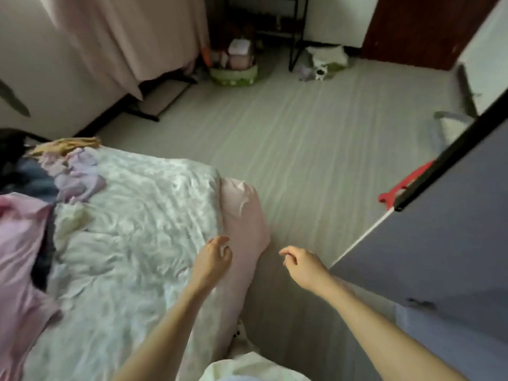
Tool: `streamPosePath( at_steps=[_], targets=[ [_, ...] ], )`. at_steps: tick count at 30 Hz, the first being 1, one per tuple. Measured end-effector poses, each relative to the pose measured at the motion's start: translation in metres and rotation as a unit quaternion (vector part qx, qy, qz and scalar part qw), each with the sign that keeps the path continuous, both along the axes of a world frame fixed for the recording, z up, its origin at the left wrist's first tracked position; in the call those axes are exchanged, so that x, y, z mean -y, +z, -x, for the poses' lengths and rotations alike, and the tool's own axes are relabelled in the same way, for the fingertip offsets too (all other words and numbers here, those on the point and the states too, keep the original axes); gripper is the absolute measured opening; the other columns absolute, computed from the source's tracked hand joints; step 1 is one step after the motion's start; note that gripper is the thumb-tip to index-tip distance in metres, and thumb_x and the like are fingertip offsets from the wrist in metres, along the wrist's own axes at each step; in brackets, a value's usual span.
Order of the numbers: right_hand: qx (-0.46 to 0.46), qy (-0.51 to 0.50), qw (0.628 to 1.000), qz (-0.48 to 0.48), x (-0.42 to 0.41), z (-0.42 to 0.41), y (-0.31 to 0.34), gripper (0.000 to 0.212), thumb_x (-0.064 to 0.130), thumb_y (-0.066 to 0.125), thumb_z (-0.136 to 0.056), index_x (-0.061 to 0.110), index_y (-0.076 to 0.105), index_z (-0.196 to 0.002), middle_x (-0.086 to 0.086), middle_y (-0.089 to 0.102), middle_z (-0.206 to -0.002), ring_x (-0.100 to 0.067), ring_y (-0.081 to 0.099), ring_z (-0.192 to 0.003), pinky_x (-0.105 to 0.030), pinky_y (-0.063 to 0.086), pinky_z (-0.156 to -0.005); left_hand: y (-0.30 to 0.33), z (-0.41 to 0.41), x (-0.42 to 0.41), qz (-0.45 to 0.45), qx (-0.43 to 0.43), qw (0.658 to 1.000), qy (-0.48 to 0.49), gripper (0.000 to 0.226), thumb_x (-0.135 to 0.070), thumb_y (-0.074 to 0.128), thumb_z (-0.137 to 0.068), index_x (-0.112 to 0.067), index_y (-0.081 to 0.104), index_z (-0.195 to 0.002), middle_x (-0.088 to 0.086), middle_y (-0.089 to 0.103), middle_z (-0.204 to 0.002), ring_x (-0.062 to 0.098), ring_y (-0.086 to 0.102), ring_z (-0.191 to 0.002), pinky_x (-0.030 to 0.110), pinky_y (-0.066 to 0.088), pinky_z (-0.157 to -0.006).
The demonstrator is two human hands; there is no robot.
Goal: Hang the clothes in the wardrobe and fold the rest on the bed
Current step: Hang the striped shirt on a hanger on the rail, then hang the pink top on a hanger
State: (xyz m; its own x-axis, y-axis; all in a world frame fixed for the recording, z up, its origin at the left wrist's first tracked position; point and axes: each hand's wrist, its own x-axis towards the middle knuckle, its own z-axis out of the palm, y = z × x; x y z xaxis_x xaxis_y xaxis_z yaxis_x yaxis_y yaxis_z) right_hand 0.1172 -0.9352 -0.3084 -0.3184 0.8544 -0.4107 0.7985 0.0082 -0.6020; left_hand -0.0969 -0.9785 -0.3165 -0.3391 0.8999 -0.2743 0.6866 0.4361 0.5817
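We see the clothes (41,188) piled at the far left of the bed (132,215), w/ a pink garment (19,257) nearest us. Wardrobe door (439,243) stands on the right, a red hanger (404,185) behind its edge. Green basket (233,75) on the floor, far side. Left hand (214,259) hovers over the bed corner, fingers loosely curled, holding nothing. Right hand (302,266) same, over the floor. No readable writing.

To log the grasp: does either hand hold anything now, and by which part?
Nothing is held. The left hand and the right hand hang loosely curled and empty beside the bed.
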Motion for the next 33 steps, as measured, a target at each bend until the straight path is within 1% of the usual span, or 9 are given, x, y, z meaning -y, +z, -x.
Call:
streamPosePath(
  at_steps=[7, 11, 15, 17, 21, 24, 26, 29, 33],
  targets=[
    [0.021, 0.202, 0.978, 0.042, -0.017, 0.185, -0.013, 0.035, 0.016, 0.037, -0.095, 0.018, 0.059, -0.122, -0.005, 0.063, -0.122, -0.022, 0.057, -0.112, -0.031, 0.044, -0.094, -0.018, 0.175, 0.059, 0.026, 0.025, 0.972, 0.23, 0.038, -0.017, 0.047, -0.092, -0.011, 0.055, -0.128, 0.006, 0.058, -0.13, 0.02, 0.056, -0.116, 0.03, 0.04, -0.093],
    [0.03, 0.279, 0.959, 0.046, -0.026, 0.289, -0.024, 0.036, 0.018, 0.034, -0.098, 0.018, 0.054, -0.128, -0.002, 0.063, -0.119, -0.012, 0.059, -0.092, -0.023, 0.043, -0.077, -0.03, 0.27, 0.078, 0.031, 0.016, 0.95, 0.311, 0.04, -0.016, 0.045, -0.091, -0.009, 0.052, -0.13, 0.01, 0.054, -0.133, 0.023, 0.052, -0.12, 0.034, 0.04, -0.097],
    [0.032, 0.329, 0.942, 0.059, -0.026, 0.403, -0.045, 0.038, 0.02, 0.032, -0.099, 0.02, 0.051, -0.131, 0.0, 0.065, -0.111, 0.0, 0.046, -0.053, -0.018, 0.038, -0.055, -0.053, 0.375, 0.1, 0.049, -0.006, 0.918, 0.393, 0.04, -0.018, 0.046, -0.093, -0.005, 0.048, -0.131, 0.018, 0.047, -0.135, 0.032, 0.044, -0.123, 0.042, 0.039, -0.098],
    [0.023, 0.347, 0.936, 0.056, -0.024, 0.445, -0.056, 0.037, 0.019, 0.033, -0.099, 0.019, 0.05, -0.131, -0.001, 0.064, -0.113, 0.001, 0.042, -0.053, -0.016, 0.035, -0.053, -0.065, 0.417, 0.11, 0.064, -0.018, 0.9, 0.432, 0.048, -0.021, 0.048, -0.094, -0.005, 0.038, -0.137, 0.019, 0.037, -0.141, 0.036, 0.036, -0.128, 0.045, 0.034, -0.101],
    [0.009, 0.379, 0.924, 0.048, -0.019, 0.528, -0.094, 0.038, 0.018, 0.034, -0.099, 0.019, 0.048, -0.133, 0.003, 0.06, -0.094, 0.0, 0.043, -0.056, -0.018, 0.033, -0.053, -0.107, 0.496, 0.127, 0.113, 0.006, 0.855, 0.506, 0.074, -0.021, 0.051, -0.092, -0.012, 0.007, -0.151, 0.013, 0.003, -0.157, 0.036, 0.006, -0.142, 0.048, 0.016, -0.113],
    [0.003, 0.396, 0.917, 0.042, -0.013, 0.565, -0.118, 0.039, 0.019, 0.034, -0.099, 0.02, 0.044, -0.136, -0.001, 0.059, -0.117, -0.007, 0.054, -0.08, -0.021, 0.038, -0.068, -0.135, 0.527, 0.134, 0.169, 0.019, 0.837, 0.52, 0.08, -0.028, 0.056, -0.089, -0.014, 0.005, -0.15, 0.01, 0.007, -0.156, 0.035, 0.009, -0.14, 0.052, 0.021, -0.111],
    [0.001, 0.4, 0.915, 0.05, -0.008, 0.58, -0.136, 0.04, 0.019, 0.034, -0.099, 0.021, 0.042, -0.138, 0.0, 0.054, -0.125, -0.011, 0.053, -0.096, -0.022, 0.039, -0.076, -0.15, 0.538, 0.137, 0.196, -0.035, 0.828, 0.524, 0.066, -0.028, 0.056, -0.088, -0.01, 0.024, -0.144, 0.016, 0.03, -0.145, 0.036, 0.027, -0.131, 0.05, 0.026, -0.106],
    [-0.004, 0.401, 0.913, 0.069, -0.002, 0.587, -0.152, 0.041, 0.02, 0.036, -0.098, 0.022, 0.041, -0.138, 0.002, 0.054, -0.122, -0.011, 0.053, -0.099, -0.024, 0.042, -0.08, -0.158, 0.539, 0.14, 0.14, -0.143, 0.825, 0.528, 0.026, -0.017, 0.049, -0.091, -0.001, 0.055, -0.111, 0.021, 0.055, -0.116, 0.038, 0.048, -0.109, 0.045, 0.034, -0.093],
    [-0.037, 0.395, 0.909, 0.132, 0.01, 0.59, -0.157, 0.044, 0.03, 0.047, -0.096, 0.027, 0.038, -0.139, 0.005, 0.053, -0.123, -0.005, 0.054, -0.098, -0.021, 0.045, -0.081, -0.132, 0.524, 0.133, -0.041, -0.033, 0.854, 0.517, 0.024, -0.013, 0.05, -0.091, -0.007, 0.044, -0.069, 0.011, 0.052, -0.068, 0.035, 0.048, -0.07, 0.036, 0.033, -0.063]
  ],
)
